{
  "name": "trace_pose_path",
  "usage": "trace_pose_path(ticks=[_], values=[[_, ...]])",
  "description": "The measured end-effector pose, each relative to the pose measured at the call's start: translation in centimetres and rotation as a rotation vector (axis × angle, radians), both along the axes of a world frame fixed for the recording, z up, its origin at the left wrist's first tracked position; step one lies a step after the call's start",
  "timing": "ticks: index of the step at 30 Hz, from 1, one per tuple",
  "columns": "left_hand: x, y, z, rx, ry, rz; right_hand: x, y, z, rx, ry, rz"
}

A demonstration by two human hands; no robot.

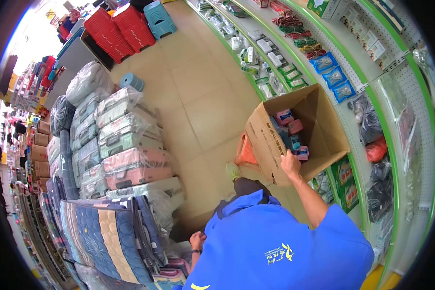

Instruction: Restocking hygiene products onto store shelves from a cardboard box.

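Observation:
My right hand (290, 163) grips the near rim of an open cardboard box (262, 145). Inside the box, several small pink and blue packages (294, 127) lie against the left wall. An orange plastic stool (245, 151) shows partly behind the box; I cannot tell whether it bears the box's weight. Low beside my body, my left hand (197, 240) has its fingers curled and nothing visible in them. It is nearest to the folded quilted mats (105, 239) and plastic-wrapped goods on the left.
Plastic-wrapped suitcases (136, 166) are stacked along the left of the tiled aisle (195, 108). Green-edged shelves (362, 78) with packaged goods run close on the right. Red stools (108, 32) and a blue stool (159, 20) stand at the far end, near a blue roll (132, 82).

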State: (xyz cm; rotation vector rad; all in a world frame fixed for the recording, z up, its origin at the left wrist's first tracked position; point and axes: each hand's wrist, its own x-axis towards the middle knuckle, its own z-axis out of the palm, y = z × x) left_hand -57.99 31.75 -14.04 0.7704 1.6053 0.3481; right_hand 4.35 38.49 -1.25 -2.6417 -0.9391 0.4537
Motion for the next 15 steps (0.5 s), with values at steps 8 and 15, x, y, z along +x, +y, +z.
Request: trace_pose_path(ticks=[8,15], values=[[7.4,16.7,6.1,-0.060,0.007,0.108,0.9,0.4,1.2,-0.015,0.048,-0.046],[6.2,23.5,3.7,0.027,0.240,-0.424,-0.5,0.1,0.9,0.080,0.021,-0.018]])
